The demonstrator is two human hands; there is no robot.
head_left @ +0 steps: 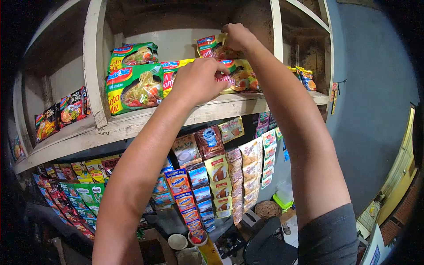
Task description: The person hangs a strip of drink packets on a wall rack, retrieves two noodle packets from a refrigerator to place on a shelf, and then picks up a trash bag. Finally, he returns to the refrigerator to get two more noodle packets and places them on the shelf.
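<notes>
My left hand (201, 79) is at the front of the middle shelf compartment, its fingers curled at the left edge of a yellow-and-red instant noodle packet (243, 76). Another yellow-and-red noodle packet (170, 70) is partly covered by that hand. Higher and farther back, my right hand (238, 39) is closed on the upper right corner of a third such packet (207, 47); its fingertips are partly hidden. To the left stand two green instant noodle packets, a large one (137, 90) in front and another (134, 55) behind it.
The white wooden shelf (119, 134) has upright dividers. Black noodle packets (73, 106) lie in its left compartment, small blue-yellow packets (306, 78) in the right. Strips of drink sachets (218, 176) hang below. A black chair (269, 247) and a woven basket (268, 210) are lower down.
</notes>
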